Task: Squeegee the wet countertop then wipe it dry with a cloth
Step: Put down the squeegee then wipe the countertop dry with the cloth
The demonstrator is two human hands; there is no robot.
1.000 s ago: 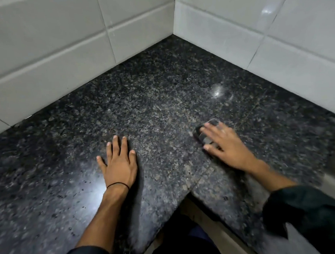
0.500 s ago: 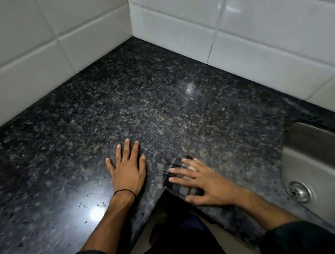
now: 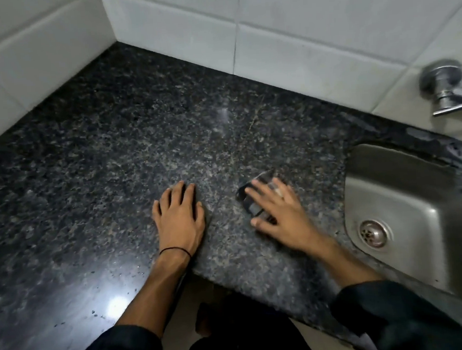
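The black speckled granite countertop [image 3: 119,160] fills an inner corner between white tiled walls. My left hand [image 3: 178,218] lies flat on it, palm down, fingers together, holding nothing. My right hand [image 3: 280,212] presses flat on a small dark folded checked cloth [image 3: 250,200] on the stone, a little right of the left hand and left of the sink. Most of the cloth is hidden under the fingers, and the hand is blurred. No squeegee is in view.
A steel sink [image 3: 406,198] with its drain [image 3: 372,232] is set into the counter at the right. A chrome tap [image 3: 445,86] sticks out of the tiled wall [image 3: 283,34] above it. The counter's front edge has a notch near my body.
My right hand has slid the cloth first toward me and then right, nearer the sink. The view has turned right, bringing the sink and tap in. My left hand stays flat.
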